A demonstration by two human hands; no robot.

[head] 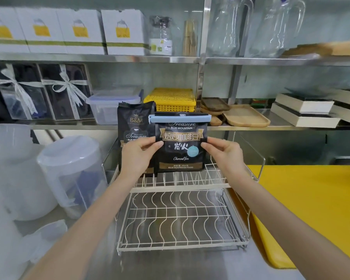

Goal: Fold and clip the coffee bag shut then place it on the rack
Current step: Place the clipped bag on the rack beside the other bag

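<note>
— Where is the coffee bag [181, 142] now?

— Upright over the upper tier of the white wire rack [182, 217], its base at the tines; whether it rests on them I cannot tell. A pale blue clip [180, 119] runs across its folded top.

— And the hands?

— The left hand [138, 153] pinches the bag's left edge, the right hand [223, 152] pinches its right edge, both grasping it.

— Anything beside it?

— A second black bag [134, 126] stands just behind, to the left, partly covered. The rack sits on the steel worktop [190, 265], with a yellow board [311, 209] toward the right edge and clear jugs [69, 168] toward the left.
</note>
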